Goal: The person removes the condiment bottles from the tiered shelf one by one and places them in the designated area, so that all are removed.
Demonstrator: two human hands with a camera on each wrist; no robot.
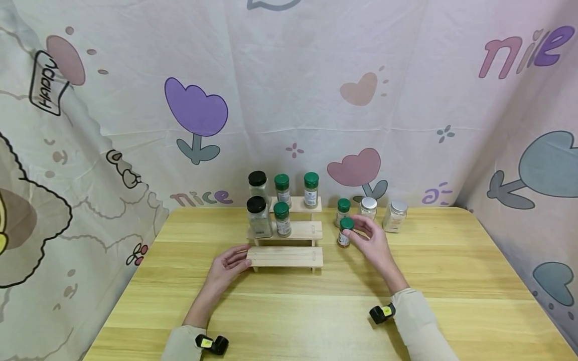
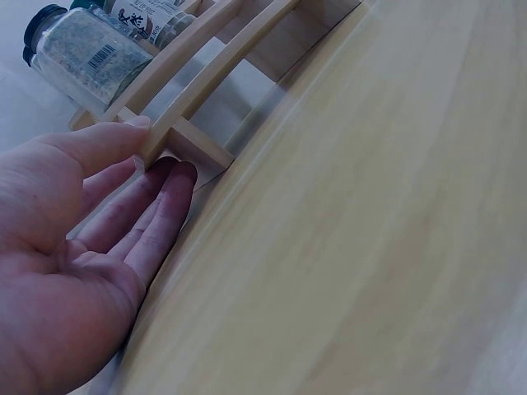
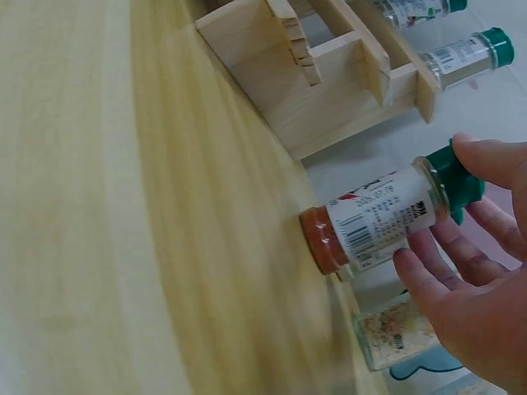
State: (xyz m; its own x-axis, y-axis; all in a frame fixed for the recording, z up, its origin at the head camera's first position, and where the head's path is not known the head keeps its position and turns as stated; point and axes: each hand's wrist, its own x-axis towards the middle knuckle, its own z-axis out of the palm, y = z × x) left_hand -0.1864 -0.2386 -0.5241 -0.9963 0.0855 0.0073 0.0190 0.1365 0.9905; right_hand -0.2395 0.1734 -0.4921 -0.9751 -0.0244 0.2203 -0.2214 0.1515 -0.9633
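My left hand (image 1: 222, 268) pinches the left end of the lowest step of a three-step wooden spice rack (image 1: 284, 257), its thumb on top in the left wrist view. My right hand (image 1: 371, 241) holds a green-capped spice jar (image 3: 380, 216) by its cap, right of the rack. Reddish-brown contents show at the jar's bottom; whether it touches the table cannot be told. On the middle step stand a black-capped jar (image 1: 259, 218) and a green-capped jar (image 1: 282, 220). Higher up are another black-capped jar (image 1: 258, 183) and two green-capped jars, one at the right (image 1: 311, 190).
Behind the held jar stands another green-capped jar (image 1: 342, 209). Two silver-capped jars, one behind my right fingers (image 1: 368, 205) and one farther right (image 1: 395, 216), are near the back edge of the wooden table (image 1: 298, 321). A printed cloth (image 1: 280, 100) hangs behind.
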